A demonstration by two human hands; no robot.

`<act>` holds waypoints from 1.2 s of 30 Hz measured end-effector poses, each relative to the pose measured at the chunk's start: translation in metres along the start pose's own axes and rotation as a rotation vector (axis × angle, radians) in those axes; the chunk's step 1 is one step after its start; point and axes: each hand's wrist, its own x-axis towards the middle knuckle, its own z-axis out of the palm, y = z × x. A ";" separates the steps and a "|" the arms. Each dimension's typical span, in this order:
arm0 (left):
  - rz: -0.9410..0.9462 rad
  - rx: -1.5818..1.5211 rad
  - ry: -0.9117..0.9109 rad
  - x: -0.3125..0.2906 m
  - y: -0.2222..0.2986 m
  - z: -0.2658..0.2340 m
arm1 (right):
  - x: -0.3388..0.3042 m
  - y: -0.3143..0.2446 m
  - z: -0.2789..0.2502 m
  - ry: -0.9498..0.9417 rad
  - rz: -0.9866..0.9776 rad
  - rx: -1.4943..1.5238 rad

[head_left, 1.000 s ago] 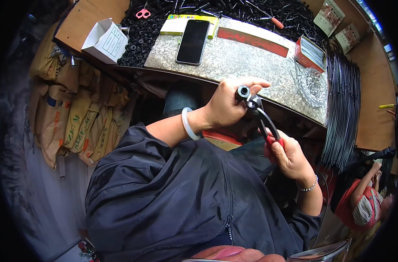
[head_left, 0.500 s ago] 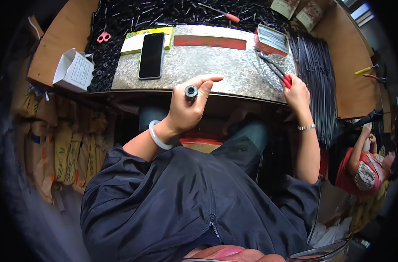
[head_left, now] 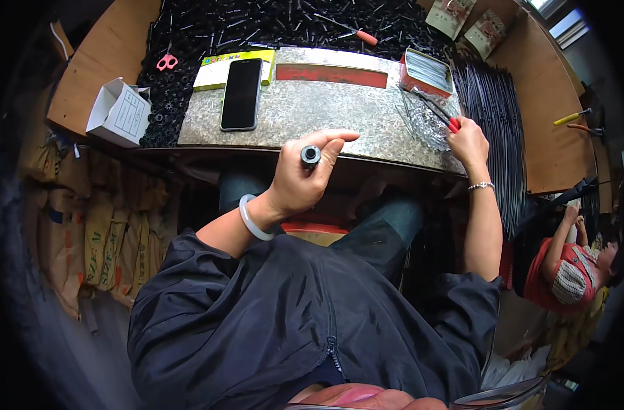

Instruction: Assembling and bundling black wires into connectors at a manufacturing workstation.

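My left hand (head_left: 301,176) is closed around a black hollow cylinder (head_left: 310,156), its round open end facing up. The index finger points right, just off the table's near edge. At the right, my right hand (head_left: 468,141) grips the red handle of a slim black two-pronged tool (head_left: 453,124), which looks like tweezers or long-nose pliers. The tool's far end reaches over a scatter of thin clear pieces (head_left: 425,121) on the speckled work board (head_left: 339,113). Beyond it stands a red-rimmed tin (head_left: 428,72) filled with thin pale strips.
A phone (head_left: 242,94) leans on a yellow box (head_left: 209,76). Black parts (head_left: 257,24) heap behind, with pink scissors (head_left: 167,62) and a red-handled screwdriver (head_left: 366,37). A white carton (head_left: 120,113) stands left; long black rods (head_left: 493,116) lie right. Another person (head_left: 565,266) sits at far right.
My left hand has shifted slightly right with the cylinder. My right hand has turned the tool a little, its far end now lower. The view has shifted slightly.
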 end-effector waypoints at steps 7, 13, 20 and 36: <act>-0.023 -0.032 -0.048 0.002 0.004 0.006 | -0.065 -0.058 -0.005 -0.153 -0.216 1.390; 0.030 -0.113 -0.097 -0.002 0.004 0.016 | -0.113 -0.098 -0.018 -0.503 -0.291 1.890; 0.091 -0.152 -0.020 -0.007 0.005 0.018 | -0.124 -0.110 -0.019 0.226 -0.691 1.169; 0.040 -0.129 -0.085 -0.011 0.020 0.008 | -0.114 -0.120 -0.007 0.772 -1.027 0.877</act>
